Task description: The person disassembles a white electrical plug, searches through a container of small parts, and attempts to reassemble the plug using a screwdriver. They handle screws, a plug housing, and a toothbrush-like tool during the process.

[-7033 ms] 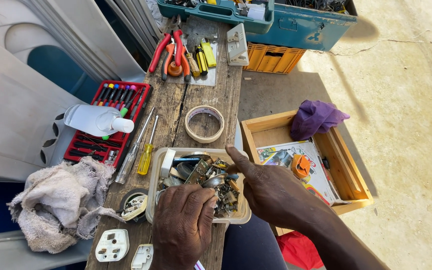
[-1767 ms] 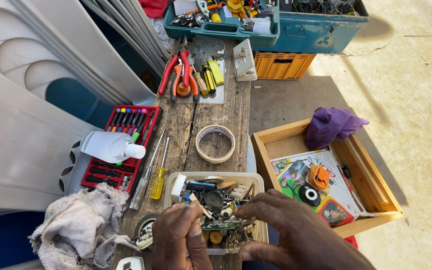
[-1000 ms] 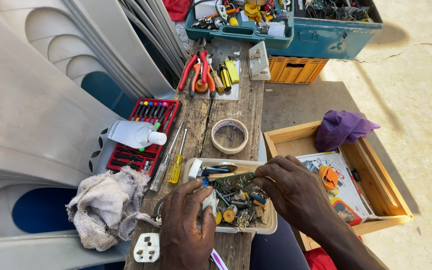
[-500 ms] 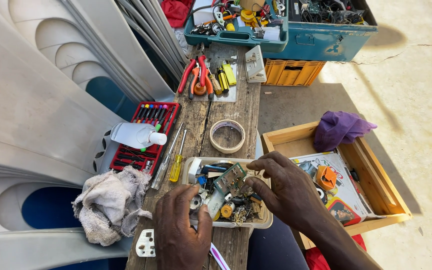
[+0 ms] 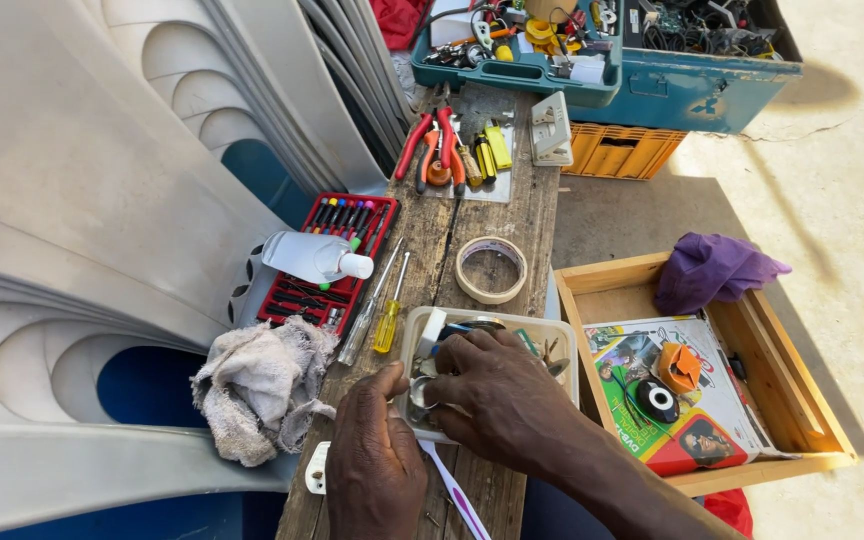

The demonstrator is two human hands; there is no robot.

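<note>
A clear plastic tray (image 5: 564, 338) of small metal parts and electronic scraps sits on a narrow wooden bench (image 5: 532, 210). My right hand (image 5: 497, 392) lies palm down inside the tray, fingers curled among the parts. My left hand (image 5: 377, 465) rests at the tray's near left corner, thumb and fingers pinching a small shiny metal piece (image 5: 420, 392) at the rim. What the right hand's fingers hold is hidden.
A grey rag (image 5: 257, 388), a yellow screwdriver (image 5: 390, 318), a red screwdriver-bit case (image 5: 327, 265) with a white bottle (image 5: 312, 258), a tape roll (image 5: 492, 270), pliers (image 5: 434, 150), a blue toolbox (image 5: 602, 50), a wooden box (image 5: 692, 370) with purple cloth, and stacked plastic chairs at left.
My right hand has moved deeper into the tray, covering the circuit board it was lifting. My left hand has shifted up to the tray's corner. The camera has tilted slightly.
</note>
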